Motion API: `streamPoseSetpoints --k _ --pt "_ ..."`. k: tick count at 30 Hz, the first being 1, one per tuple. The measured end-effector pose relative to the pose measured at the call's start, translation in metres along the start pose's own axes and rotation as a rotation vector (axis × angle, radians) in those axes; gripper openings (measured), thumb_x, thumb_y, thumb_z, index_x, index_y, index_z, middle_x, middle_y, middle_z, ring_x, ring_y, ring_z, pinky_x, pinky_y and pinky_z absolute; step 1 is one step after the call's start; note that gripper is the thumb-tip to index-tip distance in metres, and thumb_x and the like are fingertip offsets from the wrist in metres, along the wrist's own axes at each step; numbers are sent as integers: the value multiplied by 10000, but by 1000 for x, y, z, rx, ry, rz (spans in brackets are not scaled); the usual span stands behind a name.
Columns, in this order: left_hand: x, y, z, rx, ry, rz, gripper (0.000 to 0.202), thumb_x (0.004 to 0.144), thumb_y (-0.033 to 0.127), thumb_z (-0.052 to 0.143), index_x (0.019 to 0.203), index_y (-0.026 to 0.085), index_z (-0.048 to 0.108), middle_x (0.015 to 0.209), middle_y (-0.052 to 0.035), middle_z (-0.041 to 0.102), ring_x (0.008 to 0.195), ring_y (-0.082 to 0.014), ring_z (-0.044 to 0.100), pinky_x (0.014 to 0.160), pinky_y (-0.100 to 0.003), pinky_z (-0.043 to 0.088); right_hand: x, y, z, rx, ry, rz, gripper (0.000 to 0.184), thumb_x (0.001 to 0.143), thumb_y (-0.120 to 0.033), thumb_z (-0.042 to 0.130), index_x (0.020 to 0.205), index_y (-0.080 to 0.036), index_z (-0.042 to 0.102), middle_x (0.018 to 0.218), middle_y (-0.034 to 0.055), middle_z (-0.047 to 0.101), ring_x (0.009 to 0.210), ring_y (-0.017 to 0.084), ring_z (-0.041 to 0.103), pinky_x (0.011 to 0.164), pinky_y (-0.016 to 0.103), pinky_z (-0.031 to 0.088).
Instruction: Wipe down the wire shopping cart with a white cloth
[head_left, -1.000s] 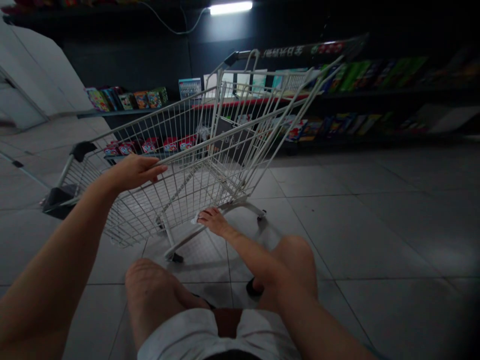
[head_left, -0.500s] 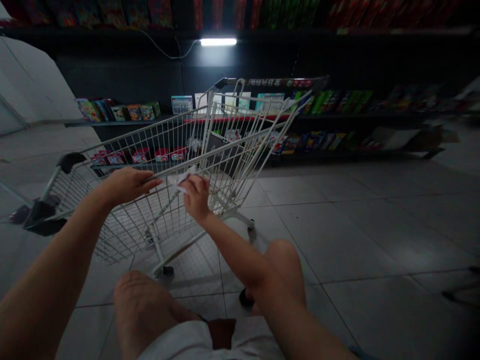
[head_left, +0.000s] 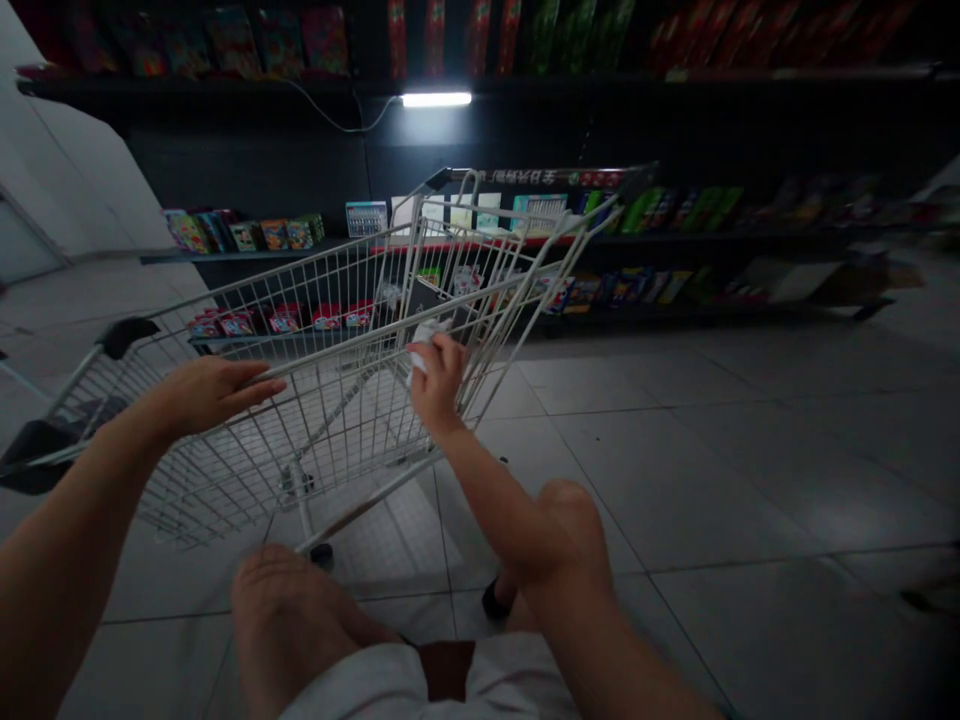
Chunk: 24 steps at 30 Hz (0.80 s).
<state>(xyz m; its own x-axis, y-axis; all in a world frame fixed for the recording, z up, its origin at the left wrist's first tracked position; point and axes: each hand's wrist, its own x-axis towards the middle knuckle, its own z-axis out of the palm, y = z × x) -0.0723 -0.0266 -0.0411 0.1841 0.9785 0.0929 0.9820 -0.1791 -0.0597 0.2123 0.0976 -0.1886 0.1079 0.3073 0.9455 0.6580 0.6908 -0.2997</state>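
"Cart [head_left: 360, 343]: where is it in the head view?"

"On the tiled floor [head_left: 735, 480], side-on, stocked shelves [head_left: 247, 90] behind it."

"And the hands?"

"The left hand [head_left: 217, 393] lies along the near top rail [head_left: 322, 357], fingers stretched out, not curled round it. The right hand [head_left: 441, 385] is closed on a white cloth [head_left: 427, 330] at that same side, nearer the handle [head_left: 540, 177]."

"How far along?"

"Seemingly midway; which parts are done and which left, one cannot tell."

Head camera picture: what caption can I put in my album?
Left hand on a shopping cart, right hand holding a white cloth or tissue at its side, stocked shelves behind.
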Motion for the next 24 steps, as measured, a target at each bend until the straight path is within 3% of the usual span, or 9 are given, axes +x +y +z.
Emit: streamPoseSetpoints --k 4,6,8,11,14,16,18,21,24 --pt "18 37 -14 11 -30 -13 507 941 607 304 1053 195 576 859 -58 693 737 -186 621 645 -265 373 -37 -48 19 114 -270 -326 253 932 -207 528 1074 -287 722 1130 48 618 1099 194 488 990 343 405" --pt "36 62 -20 46 -2 15 525 941 597 271 1081 197 581 893 -73 708 764 -200 636 644 -273 377 -53 -44 20 98 -382 -484 229 945 -259 551 1077 -333 723 1154 1 654 1118 171 492 980 314 397" --pt "55 83 -21 109 8 42 531 951 565 232 1043 203 610 883 -73 712 762 -207 639 632 -279 371 -63 -20 13 46 -444 -557 214 947 -287 558 1060 -354 727 1172 -30 675 1133 162 502 974 309 389" --pt "73 102 -14 141 21 71 569 972 517 170 982 202 644 871 -84 715 777 -219 649 629 -294 379 -71 37 -6 -21 -417 -450 229 943 -248 532 1004 -318 742 1141 -4 686 1126 176 513 991 331 378" --pt "79 107 -6 186 61 85 612 975 528 149 1021 191 658 853 -108 710 805 -250 662 631 -318 388 -81 79 -14 -60 -255 -127 270 917 -228 465 934 -219 734 1086 84 655 1084 220 519 984 394 386" --pt "82 108 -4 213 73 96 627 976 525 140 1037 183 663 833 -117 705 804 -260 664 638 -331 394 -93 82 -7 -81 -147 117 292 889 -216 427 907 -180 716 1074 121 620 1078 243 515 976 431 387" --pt "85 109 -3 219 78 109 622 975 520 150 1030 180 667 832 -118 703 800 -256 664 648 -334 399 -105 64 5 -70 -102 261 295 868 -200 418 933 -170 705 1089 132 595 1091 252 504 983 442 384" --pt "90 111 -4 217 85 125 592 953 566 227 1018 177 669 837 -116 701 784 -250 658 643 -330 400 -108 27 8 71 -247 86 292 868 -192 440 1006 -192 697 1103 108 591 1083 227 511 993 401 394" --pt "92 111 -3 217 93 141 563 934 587 281 1022 180 660 799 -107 693 753 -243 650 610 -319 385 -70 10 -18 203 -292 -156 287 899 -196 439 1042 -224 686 1119 79 588 1094 202 516 996 364 412"
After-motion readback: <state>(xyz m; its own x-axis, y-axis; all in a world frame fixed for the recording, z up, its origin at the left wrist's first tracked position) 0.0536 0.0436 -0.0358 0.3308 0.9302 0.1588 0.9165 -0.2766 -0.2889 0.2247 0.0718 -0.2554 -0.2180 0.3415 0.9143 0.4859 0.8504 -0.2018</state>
